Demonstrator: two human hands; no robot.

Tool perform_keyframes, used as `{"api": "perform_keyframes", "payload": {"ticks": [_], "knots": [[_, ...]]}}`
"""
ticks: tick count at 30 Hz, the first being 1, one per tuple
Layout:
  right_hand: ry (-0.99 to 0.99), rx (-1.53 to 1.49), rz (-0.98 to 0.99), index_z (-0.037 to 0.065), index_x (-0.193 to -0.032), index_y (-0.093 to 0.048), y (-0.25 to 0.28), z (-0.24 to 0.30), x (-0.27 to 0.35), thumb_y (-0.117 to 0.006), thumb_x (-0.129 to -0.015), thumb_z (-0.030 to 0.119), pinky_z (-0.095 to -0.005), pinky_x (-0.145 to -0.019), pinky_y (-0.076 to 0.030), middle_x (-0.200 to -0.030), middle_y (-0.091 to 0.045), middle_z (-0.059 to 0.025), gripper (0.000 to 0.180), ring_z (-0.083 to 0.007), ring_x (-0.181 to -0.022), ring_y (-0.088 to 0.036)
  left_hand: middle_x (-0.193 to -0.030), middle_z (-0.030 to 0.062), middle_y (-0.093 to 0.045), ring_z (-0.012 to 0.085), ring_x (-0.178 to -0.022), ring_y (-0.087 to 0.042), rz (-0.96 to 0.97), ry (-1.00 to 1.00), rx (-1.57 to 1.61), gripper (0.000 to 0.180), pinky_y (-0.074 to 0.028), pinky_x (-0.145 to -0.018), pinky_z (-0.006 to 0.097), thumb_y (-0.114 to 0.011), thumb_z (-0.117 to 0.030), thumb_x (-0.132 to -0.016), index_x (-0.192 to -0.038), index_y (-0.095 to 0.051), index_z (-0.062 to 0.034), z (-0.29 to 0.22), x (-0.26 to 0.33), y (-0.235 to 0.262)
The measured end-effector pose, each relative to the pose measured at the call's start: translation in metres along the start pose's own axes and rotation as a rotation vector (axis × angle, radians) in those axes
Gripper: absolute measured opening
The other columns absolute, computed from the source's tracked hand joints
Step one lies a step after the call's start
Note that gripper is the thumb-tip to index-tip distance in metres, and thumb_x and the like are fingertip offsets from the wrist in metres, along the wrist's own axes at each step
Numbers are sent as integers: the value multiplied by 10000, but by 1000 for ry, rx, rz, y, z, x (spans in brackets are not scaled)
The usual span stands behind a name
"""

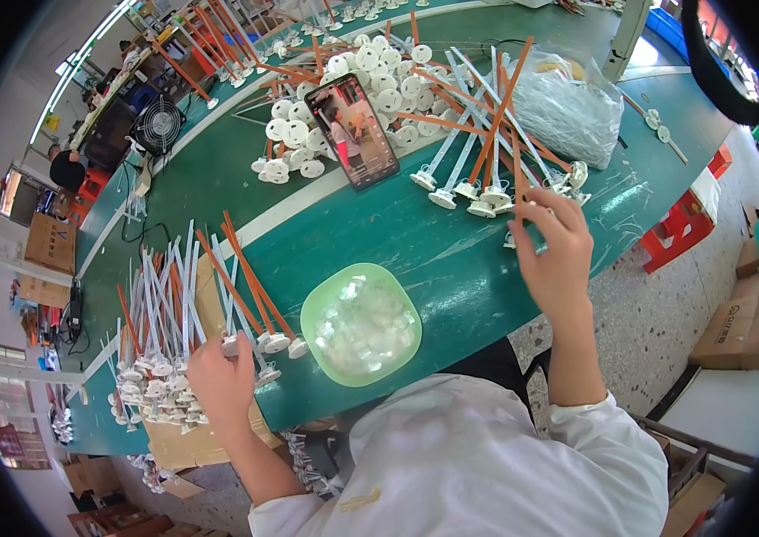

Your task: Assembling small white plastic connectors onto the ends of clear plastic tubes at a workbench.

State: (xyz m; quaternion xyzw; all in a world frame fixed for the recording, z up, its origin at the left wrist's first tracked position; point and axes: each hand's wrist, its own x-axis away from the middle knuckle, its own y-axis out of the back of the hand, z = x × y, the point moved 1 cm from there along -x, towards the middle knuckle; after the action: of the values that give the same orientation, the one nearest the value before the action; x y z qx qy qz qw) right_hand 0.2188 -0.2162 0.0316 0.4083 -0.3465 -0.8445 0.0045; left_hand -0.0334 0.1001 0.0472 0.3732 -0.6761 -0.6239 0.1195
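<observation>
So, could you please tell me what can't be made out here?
Head view: the palm of the left hand, hidden by its own back.
Head view: the bottom of the bowl, covered by flakes.
Head view: fine print on the phone, too small.
Head view: the white pile's lowest pieces, under others.

cannot see the palm of the left hand (221, 385), nor tell pinching from touching at the white disc (230, 345); cannot follow the orange stick (518, 174) past the fingers of the right hand (558, 243); cannot count the tiny clear pieces (366, 331) in the green bowl (309, 324), nor read the small print on the phone (352, 132); cannot identify the blurred black thing (724, 76) cut off at upper right
</observation>
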Motion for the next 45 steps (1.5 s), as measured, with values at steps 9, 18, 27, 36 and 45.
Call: {"api": "perform_keyframes", "payload": {"ticks": [9, 18, 27, 36, 45], "knots": [[-69, 45, -27, 28, -956, -699, -1, -48, -21, -721, -774, 3, -386, -834, -511, -1044, -689, -111, 185, -303, -985, -635, -738, 259, -644, 453, -728, -635, -73, 91, -99, 447, -485, -644, 521, -670, -414, -872, -963, -662, 23, 6, 10, -14], [164, 212, 258, 76, -945, -729, -59, 1, -43, -785, -711, 130, -415, -951, -470, -1210, -586, -97, 246, -316, -1113, -528, -669, 95, -576, 226, -587, -546, -327, 62, 262, 281, -399, -536, 377, -718, -165, -840, -1061, -670, 1, -5, 50, -2], [188, 60, 95, 40, -873, -722, -30, 22, -33, -724, -740, -40, -338, -726, -535, -932, -676, -82, 156, -248, -822, -639, -681, 102, -632, 245, -602, -601, -110, -249, 708, 166, -454, -580, 328, -719, 1, -747, -912, -695, -5, -42, 73, -21], [62, -928, 107, -39, -851, -648, 4, 80, 60, -714, -745, -100, -302, -633, -561, -888, -692, -210, 139, -253, -767, -705, -1221, 207, -624, 275, -1102, -635, 496, -214, 1631, 431, -489, -952, 370, -603, -141, -921, -1291, -554, 75, -112, 78, -38], [250, -826, 179, -8, -924, -681, -22, 97, 79, -797, -688, -12, -286, -571, -538, -887, -708, -131, 263, -239, -688, -684, -1381, 255, -529, 345, -1314, -496, 590, -207, 1843, 486, -377, -1102, 454, -545, -231, -1000, -1353, -495, 99, -97, 88, -49]]}}
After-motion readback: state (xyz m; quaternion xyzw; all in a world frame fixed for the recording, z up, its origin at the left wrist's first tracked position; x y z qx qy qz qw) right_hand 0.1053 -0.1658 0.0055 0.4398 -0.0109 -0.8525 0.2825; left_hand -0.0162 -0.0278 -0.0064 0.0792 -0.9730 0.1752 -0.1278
